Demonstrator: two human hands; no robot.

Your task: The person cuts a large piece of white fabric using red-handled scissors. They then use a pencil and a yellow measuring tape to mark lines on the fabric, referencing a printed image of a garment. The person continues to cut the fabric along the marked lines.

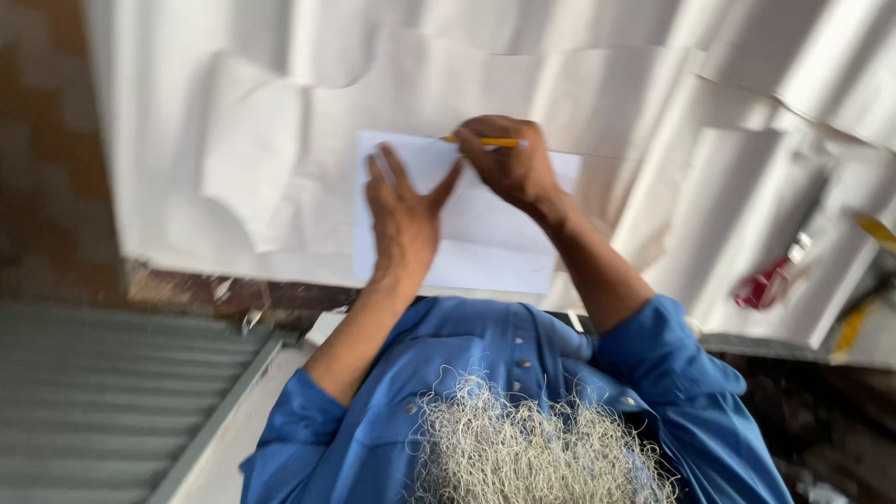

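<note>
My left hand (401, 215) lies flat, fingers spread, on a white sheet of paper (485, 252). My right hand (509, 163) is closed around a yellow pencil (490, 142), which it holds level near the sheet's far edge. The sheet rests on larger pieces of white paper (280, 159) with curved cut edges that cover the table. Blue sleeves run up both of my forearms, and a grey beard shows at the bottom of the view.
A red object (763, 285) lies on the paper at the right, with yellow objects (877, 233) near the right edge. Grey corrugated sheeting (93, 401) fills the lower left. The table's near edge (233, 289) is dark and worn.
</note>
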